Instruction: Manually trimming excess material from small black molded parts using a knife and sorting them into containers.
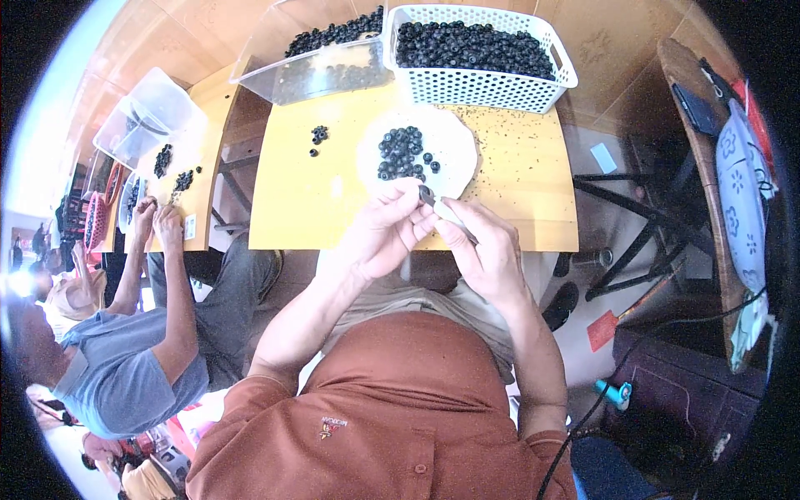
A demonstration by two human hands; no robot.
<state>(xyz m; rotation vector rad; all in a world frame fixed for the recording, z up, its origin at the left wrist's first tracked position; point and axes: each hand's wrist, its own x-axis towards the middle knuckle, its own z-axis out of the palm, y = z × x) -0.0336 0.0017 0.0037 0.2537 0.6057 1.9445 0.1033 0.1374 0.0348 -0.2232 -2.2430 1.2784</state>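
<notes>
Close to the table's near edge, my left hand (387, 229) pinches a dark round bead-like piece (426, 193) between thumb and fingertips. My right hand (487, 254) is closed around a small slim tool, mostly hidden by the fingers; its exact kind cannot be made out. The two hands meet at the fingertips, over the near rim of a white scalloped plate (462, 146). On that plate lies a cluster of dark round pieces (402, 150), with a few apart at its right side.
A white perforated basket (483, 92) and a clear plastic bin (312, 79), both holding many dark pieces, stand at the table's far side. Several loose pieces (318, 133) and scattered crumbs (525, 154) lie on the yellow table (292, 200). A co-worker (137, 358) sits at another table leftward.
</notes>
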